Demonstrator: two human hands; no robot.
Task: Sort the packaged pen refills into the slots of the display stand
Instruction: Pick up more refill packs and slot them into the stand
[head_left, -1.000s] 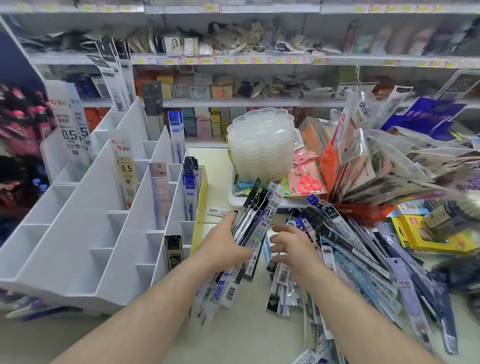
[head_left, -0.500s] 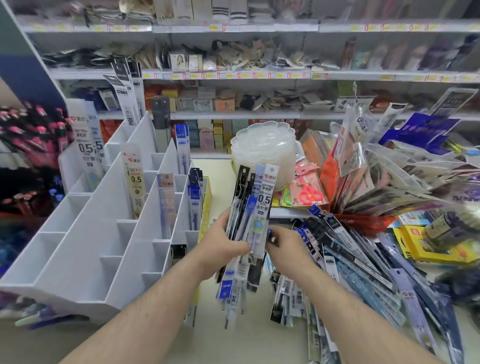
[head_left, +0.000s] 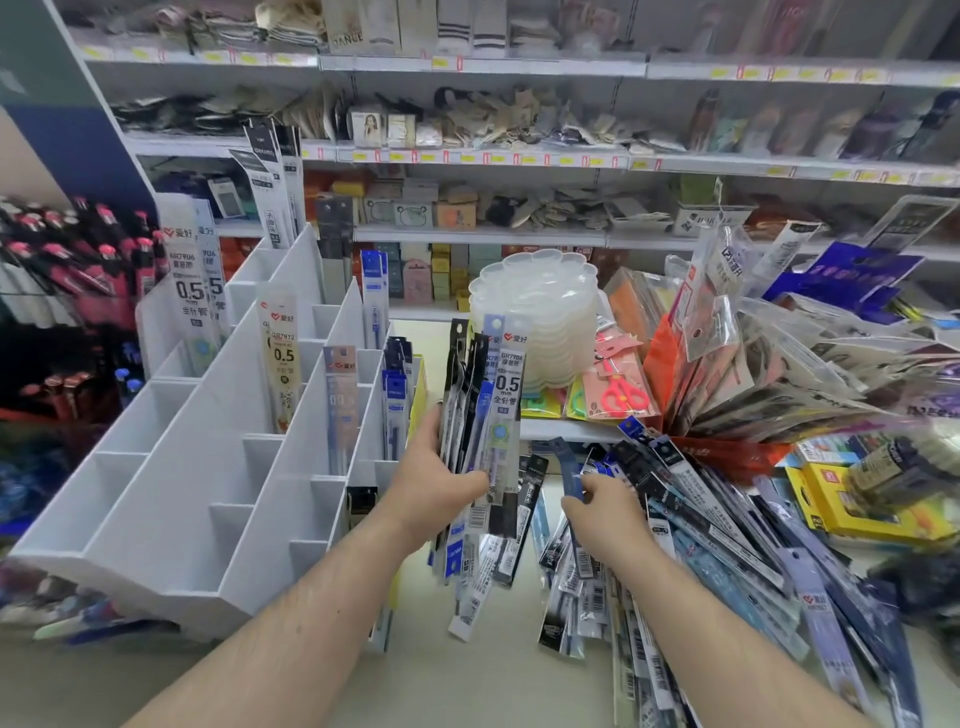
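Fanning upright, long slim packaged refills (head_left: 485, 415) sit gripped in the left hand (head_left: 434, 480) fingers; the right hand (head_left: 602, 512) pinches one dark-blue pack (head_left: 567, 465).

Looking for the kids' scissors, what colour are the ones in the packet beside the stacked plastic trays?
Pink scissors, in a clear packet with pink backing; the head view shows them.
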